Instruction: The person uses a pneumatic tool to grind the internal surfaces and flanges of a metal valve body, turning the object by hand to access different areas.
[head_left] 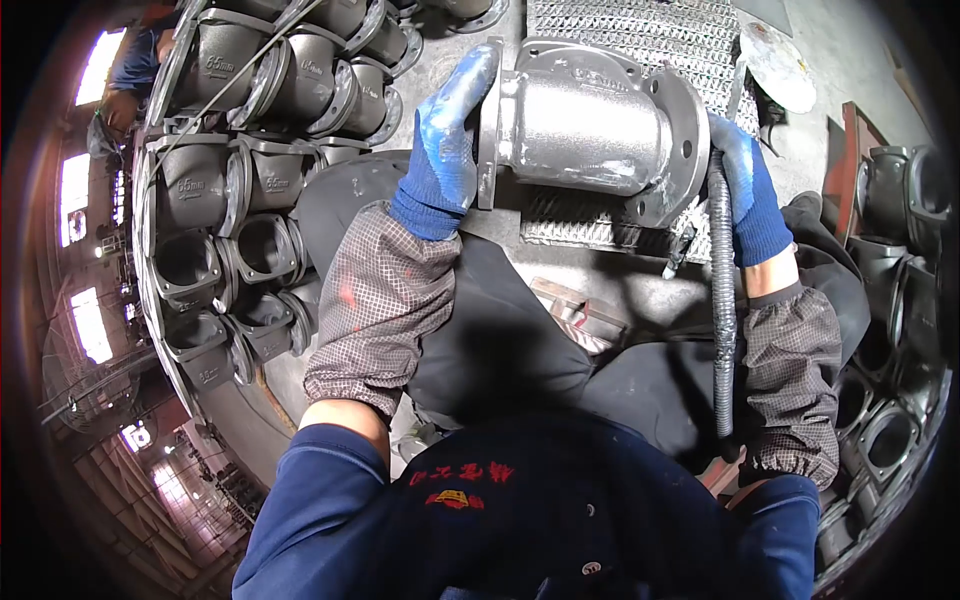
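Pipe fitting (590,130) lying sideways between two gloved hands, over the near edge of a metal grate (640,22).

Left hand (447,130) is partly curled and has hold of the fitting's left end plate, thumb side up; right hand (737,170) has hold of the round right end plate, its fingertips hidden behind the rim, so how far they curl cannot be told. A ridged dark hose (722,300) runs just beside the right palm; whether it is gripped too cannot be told. By the grate's far right corner sits a pale, smeared disc (778,65). More grey fittings (195,185) stand in rows to the left, and others (888,440) to the right.
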